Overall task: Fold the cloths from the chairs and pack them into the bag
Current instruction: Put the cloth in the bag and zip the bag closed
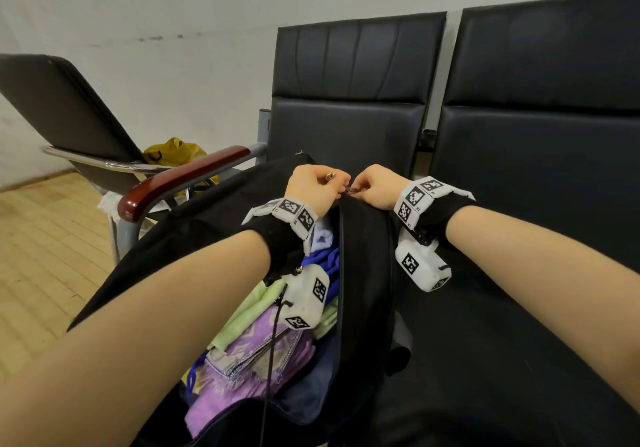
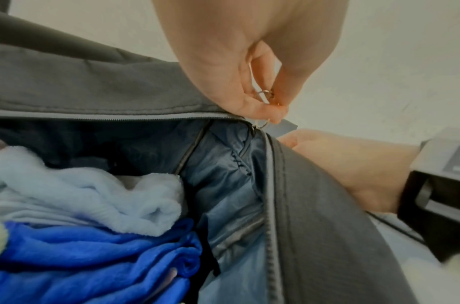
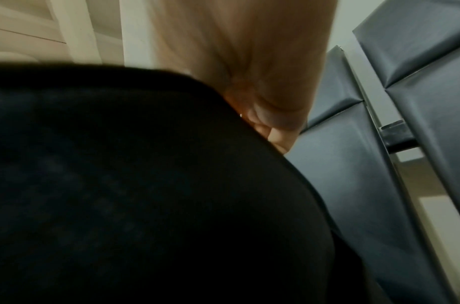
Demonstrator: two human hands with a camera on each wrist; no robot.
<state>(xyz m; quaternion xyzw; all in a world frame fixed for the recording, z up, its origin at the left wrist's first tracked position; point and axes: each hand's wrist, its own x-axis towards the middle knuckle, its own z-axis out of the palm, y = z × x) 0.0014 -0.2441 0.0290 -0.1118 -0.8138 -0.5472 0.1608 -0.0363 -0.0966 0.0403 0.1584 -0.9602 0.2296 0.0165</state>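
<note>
A black bag (image 1: 214, 224) lies unzipped on the chair seat, and its dark side fills the right wrist view (image 3: 119, 185). Inside it lie folded cloths: light blue (image 2: 93, 191), royal blue (image 2: 93, 257), light green (image 1: 249, 311) and patterned purple (image 1: 263, 353). At the bag's far end, my left hand (image 2: 270, 111) pinches the metal zipper pull (image 2: 263, 123). My right hand (image 1: 360, 188) is close beside it, its fingers curled on the bag's end at the zipper; its fingertips are mostly hidden.
The bag sits on a row of black padded seats (image 1: 519, 152) against a white wall. A red-brown armrest (image 1: 180, 179) stands to its left. Beyond that are another chair (image 1: 62, 107), a yellow plastic bag (image 1: 173, 153) and wooden floor (image 1: 45, 256).
</note>
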